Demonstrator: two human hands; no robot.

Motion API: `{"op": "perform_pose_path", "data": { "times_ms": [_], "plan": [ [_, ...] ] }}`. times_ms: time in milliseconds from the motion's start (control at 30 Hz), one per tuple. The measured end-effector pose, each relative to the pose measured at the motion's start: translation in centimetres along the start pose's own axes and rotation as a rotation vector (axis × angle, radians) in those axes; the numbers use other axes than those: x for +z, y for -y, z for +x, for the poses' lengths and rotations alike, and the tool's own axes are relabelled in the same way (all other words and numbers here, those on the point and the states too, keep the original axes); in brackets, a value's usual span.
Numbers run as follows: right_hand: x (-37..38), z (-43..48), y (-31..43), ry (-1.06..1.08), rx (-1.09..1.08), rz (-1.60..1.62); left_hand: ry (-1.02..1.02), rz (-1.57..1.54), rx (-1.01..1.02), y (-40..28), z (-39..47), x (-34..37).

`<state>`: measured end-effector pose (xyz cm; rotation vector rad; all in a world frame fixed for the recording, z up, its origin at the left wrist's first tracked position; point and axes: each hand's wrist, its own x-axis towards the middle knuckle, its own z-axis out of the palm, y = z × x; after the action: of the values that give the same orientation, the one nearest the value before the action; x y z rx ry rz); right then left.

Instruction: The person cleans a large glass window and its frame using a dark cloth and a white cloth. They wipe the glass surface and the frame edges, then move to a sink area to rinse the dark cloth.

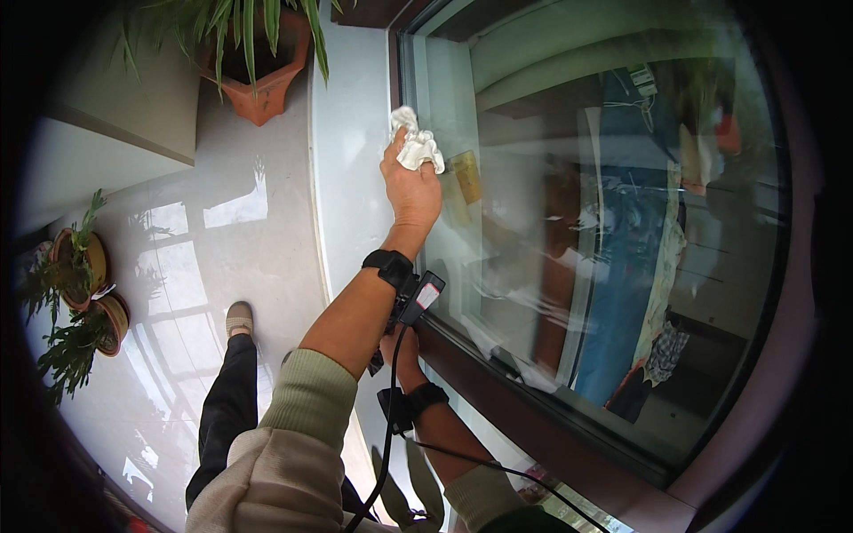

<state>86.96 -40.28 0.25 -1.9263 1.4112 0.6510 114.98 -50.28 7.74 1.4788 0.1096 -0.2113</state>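
My left hand (411, 193) reaches up to the window's edge and holds a crumpled white cloth (421, 150) between its fingers. The cloth lies against the dark window frame (394, 73) and the pale sill beside it. Lower down, my right hand (405, 348) is near the lower corner of the window glass (520, 266), partly hidden behind my left wrist and a black cabled device (421, 300). A dark patterned thing shows beside the right hand; whether the hand holds it cannot be told. Both wrists wear black straps.
A white sill (350, 166) runs along the window. A terracotta pot (261, 96) with a long-leaved plant stands at the top. Two potted plants, one in a yellowish pot (98, 266), stand on the glossy tiled floor (200, 280) at left. A black cable (392, 400) trails downward.
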Motion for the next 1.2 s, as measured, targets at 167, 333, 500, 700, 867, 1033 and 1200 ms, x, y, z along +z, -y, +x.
{"op": "perform_pose_path", "data": {
  "times_ms": [167,333,500,700,867,1033,1200],
  "plan": [
    [1.5,0.5,-2.1,-0.106,-0.23,-0.036,0.197,-0.208,0.037,-12.8,-5.7,-1.4],
    [0.9,-0.3,-2.0,-0.104,-0.175,-0.057,0.336,-0.319,0.426,-18.4,-10.2,-2.4],
    [0.4,-0.1,0.0,-0.091,-0.13,-0.068,0.089,-0.009,0.402,-5.8,-6.1,-1.2],
    [0.0,0.1,0.4,-0.092,-0.163,-0.082,0.025,0.225,-0.057,1.9,-6.3,-2.2],
    [0.1,0.1,0.7,-0.145,-0.115,-0.069,0.317,-0.45,-0.065,-11.2,-12.9,-3.2],
    [0.3,0.1,0.5,-0.209,-0.169,0.045,0.467,-0.413,0.569,-21.1,-18.0,-4.8],
    [0.0,0.1,-0.2,-0.136,-0.191,-0.036,0.246,-0.214,0.409,-11.1,-14.9,-4.2]
  ]
}}
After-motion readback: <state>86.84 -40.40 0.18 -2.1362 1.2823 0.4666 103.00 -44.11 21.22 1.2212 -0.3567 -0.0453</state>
